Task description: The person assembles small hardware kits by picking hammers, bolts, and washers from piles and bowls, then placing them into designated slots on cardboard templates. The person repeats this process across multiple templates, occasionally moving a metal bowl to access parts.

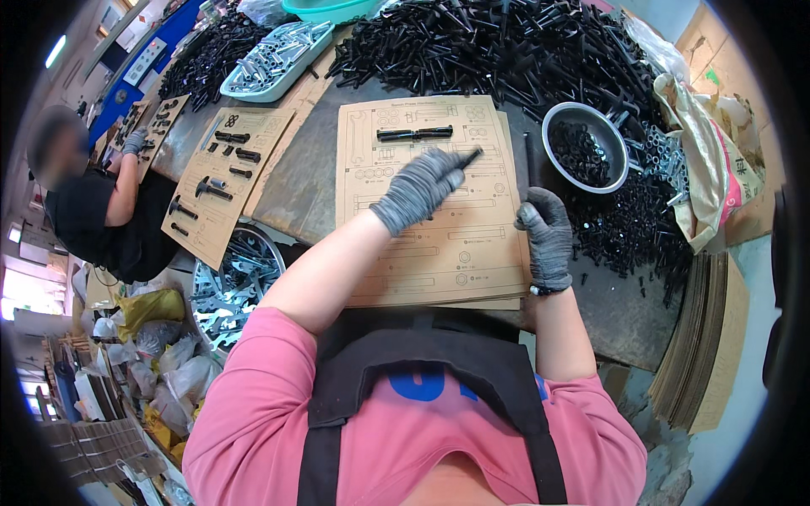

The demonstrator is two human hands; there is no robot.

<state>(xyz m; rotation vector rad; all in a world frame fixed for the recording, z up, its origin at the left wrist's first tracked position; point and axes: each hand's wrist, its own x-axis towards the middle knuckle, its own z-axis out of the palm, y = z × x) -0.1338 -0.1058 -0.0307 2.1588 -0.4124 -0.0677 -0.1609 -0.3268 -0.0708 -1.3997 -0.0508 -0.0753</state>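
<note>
A brown cardboard sheet (pixel 392 291) printed with outlines of bolts, nuts and a wrench lies before me, on top of at least one more sheet. Black bolts (pixel 413 133) lie end to end near its top. Over the sheet's middle, my left hand (pixel 422 190), in a grey glove, pinches a short black bolt (pixel 472 158) that points up and right. My right hand (pixel 547 240), gloved too, is curled at the sheet's right edge. A long, thin black bolt (pixel 528 160) stands out from its fingers; the lower end is hidden in the glove.
Black bolts (pixel 498 51) are heaped at the back. A metal bowl (pixel 623 173) of black nuts stands right, beside a white sack (pixel 700 169). A tray (pixel 291 76) of silver bolts, a filled cardboard sheet (pixel 202 232), a basin of wrenches (pixel 228 287) and a co-worker (pixel 93 194) are left.
</note>
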